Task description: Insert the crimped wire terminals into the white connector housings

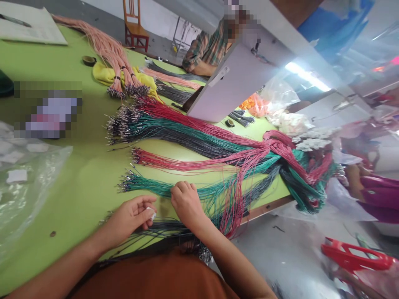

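My left hand (134, 214) is closed, with a small white plastic connector (151, 213) between thumb and fingers. To its right, my right hand (186, 203) has its fingers curled onto the bundle of green wires (156, 185); its fingertips are hidden. Metal-tipped ends of the green bundle point left. Just beyond lies a bundle of red wires (165, 162). Black wires (168, 226) run below both hands, near my body. Farther back, a thick layered bundle of red, green and black wires (187, 135) stretches across the table.
Pink wires (99, 41) lie over a yellow cloth (104, 74). A clear plastic bag (37, 174) with white parts is at left. A pale upright panel (230, 79) stands across the table, with another person (205, 50) behind it. Wires hang over the table's right edge (268, 206).
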`<state>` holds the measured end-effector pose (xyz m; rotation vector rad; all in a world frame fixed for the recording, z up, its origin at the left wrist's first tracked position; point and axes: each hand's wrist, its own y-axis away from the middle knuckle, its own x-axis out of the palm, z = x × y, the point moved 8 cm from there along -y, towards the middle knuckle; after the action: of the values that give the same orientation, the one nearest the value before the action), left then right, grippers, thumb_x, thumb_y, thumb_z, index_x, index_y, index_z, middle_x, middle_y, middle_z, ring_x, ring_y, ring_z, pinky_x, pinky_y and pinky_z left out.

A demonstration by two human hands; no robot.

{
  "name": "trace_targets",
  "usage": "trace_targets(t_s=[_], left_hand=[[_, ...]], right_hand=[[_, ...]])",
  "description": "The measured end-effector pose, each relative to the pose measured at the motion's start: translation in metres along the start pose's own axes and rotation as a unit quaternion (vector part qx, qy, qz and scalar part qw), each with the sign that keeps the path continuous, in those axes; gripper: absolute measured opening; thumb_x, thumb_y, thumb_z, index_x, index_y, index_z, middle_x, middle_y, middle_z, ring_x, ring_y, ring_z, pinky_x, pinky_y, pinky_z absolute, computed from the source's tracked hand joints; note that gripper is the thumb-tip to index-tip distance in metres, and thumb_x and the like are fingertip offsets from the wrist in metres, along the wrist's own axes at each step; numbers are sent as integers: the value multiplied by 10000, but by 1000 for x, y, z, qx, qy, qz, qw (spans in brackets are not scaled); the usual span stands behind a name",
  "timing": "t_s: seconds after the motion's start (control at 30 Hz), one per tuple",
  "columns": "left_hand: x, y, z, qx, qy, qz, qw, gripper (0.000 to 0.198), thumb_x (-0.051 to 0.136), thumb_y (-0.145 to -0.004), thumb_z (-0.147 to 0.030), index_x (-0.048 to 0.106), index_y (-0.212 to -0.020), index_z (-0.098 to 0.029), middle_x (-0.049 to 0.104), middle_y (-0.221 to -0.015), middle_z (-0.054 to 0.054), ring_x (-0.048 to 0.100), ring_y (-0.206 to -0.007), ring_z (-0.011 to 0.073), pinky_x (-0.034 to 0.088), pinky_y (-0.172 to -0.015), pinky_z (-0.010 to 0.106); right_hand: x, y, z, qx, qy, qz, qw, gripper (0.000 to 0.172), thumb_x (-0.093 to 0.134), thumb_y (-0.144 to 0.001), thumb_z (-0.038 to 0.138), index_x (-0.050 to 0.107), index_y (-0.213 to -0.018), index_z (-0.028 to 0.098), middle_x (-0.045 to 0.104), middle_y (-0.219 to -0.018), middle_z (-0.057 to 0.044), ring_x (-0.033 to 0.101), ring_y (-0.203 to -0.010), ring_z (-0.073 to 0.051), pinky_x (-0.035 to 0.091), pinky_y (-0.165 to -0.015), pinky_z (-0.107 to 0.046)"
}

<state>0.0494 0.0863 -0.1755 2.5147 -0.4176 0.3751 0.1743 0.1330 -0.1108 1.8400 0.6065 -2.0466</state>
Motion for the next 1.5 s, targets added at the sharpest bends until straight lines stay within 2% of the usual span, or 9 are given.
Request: trace_targets(t_s=[0.23,0.5,0.67,0.87,1.03,1.17,1.3,1.4,1.5], left_hand=[[2,-1,-2,-7,17,3,1000,514,643,-743,-364,459,-1161,-128,598,-842,28,577,-621,127,462,-540,261],[2,-2,-3,-8,21,2,1000,545,638,-747,-371,421,-1182,-124,589,-842,27,573,-621,128,459,-546,268],[1,-2,-3,-14,38,-11,999,694,670,-723,-381,341,-1275,-119,600,-850,30,570,-602,126,454,-538,270],[2,-1,-4,-7,55,-13,998,831,639,-756,-371,168,-1402,-145,619,-884,37,581,-622,130,463,-569,280],[2,-1,-5,-4,39,-13,999,742,651,-745,-360,271,-1356,-179,623,-893,35,586,-627,134,460,-562,277],[0,-2,-2,-8,53,-26,998,715,662,-736,-359,284,-1308,-156,628,-879,34,587,-613,134,464,-563,282],[0,-1,-2,-4,56,-27,998,421,675,-720,-369,476,-1025,-159,611,-807,12,577,-605,128,458,-549,269],[2,0,-4,-7,42,-11,999,292,676,-722,-386,539,-856,-166,593,-712,-9,564,-617,129,452,-574,262],[2,1,-7,0,46,-3,999,274,687,-718,-385,578,-837,-163,613,-722,0,556,-647,131,448,-624,265]], right_hand=[[-19,3,-18,32,-112,-75,990,149,454,-812,68,539,-760,180,609,-778,-33,515,-749,-162,339,-704,-289],[0,0,-9,26,-46,-12,999,133,513,-783,67,563,-738,181,599,-789,-51,503,-754,-184,337,-691,-311],[-41,5,-34,60,-231,-105,965,135,472,-829,104,556,-776,194,613,-812,-35,565,-813,-169,402,-742,-306],[-81,11,-35,91,-335,-126,929,96,522,-830,134,525,-760,199,519,-665,21,490,-591,-108,398,-562,-233],[-47,-8,6,10,-274,-27,961,108,480,-878,178,581,-842,192,590,-757,-24,543,-656,-119,416,-597,-220],[-29,-11,-31,118,-131,-22,984,161,468,-837,121,558,-722,189,572,-704,-20,519,-604,-128,382,-571,-228],[-57,-1,-48,162,-247,-68,953,134,493,-810,116,526,-706,194,517,-616,24,464,-542,-105,366,-535,-212],[-70,-2,-9,89,-412,-23,906,95,519,-821,141,548,-744,189,548,-647,23,483,-558,-92,390,-538,-199],[-54,-6,34,20,-510,65,857,59,549,-806,158,591,-769,177,600,-710,7,535,-619,-94,423,-582,-197]])
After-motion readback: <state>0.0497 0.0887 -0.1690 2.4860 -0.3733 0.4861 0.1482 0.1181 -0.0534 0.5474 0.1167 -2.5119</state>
